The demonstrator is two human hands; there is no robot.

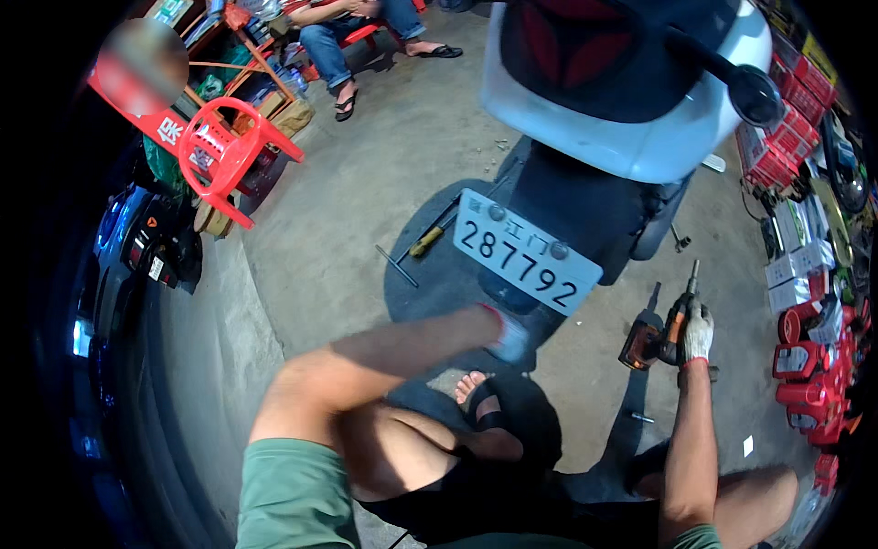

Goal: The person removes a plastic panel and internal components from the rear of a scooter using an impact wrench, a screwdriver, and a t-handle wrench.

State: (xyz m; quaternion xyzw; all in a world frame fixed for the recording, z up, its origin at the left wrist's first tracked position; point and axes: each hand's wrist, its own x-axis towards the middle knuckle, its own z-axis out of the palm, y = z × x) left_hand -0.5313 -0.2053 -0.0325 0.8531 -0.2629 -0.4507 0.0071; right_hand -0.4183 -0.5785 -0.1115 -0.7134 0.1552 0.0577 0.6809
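Right hand (699, 335), white-gloved, is closed on the body of an orange-and-black cordless drill (675, 331) right of the scooter (594, 137), its long bit (695, 274) pointing forward, presumably held so to stay clear of the machine. Left hand (513, 339), blurred, is below the number plate (528, 252); cannot tell whether it grips anything. T-handled tool (396, 265) and yellow-handled tool (426, 242) lie left of the plate, red chair (226, 156) farther off; the scooter blocks the view beneath it.

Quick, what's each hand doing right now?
Left hand: blurred below the scooter's license plate; cannot tell whether it is open or holding anything.
Right hand: closed around an orange-and-black power drill.
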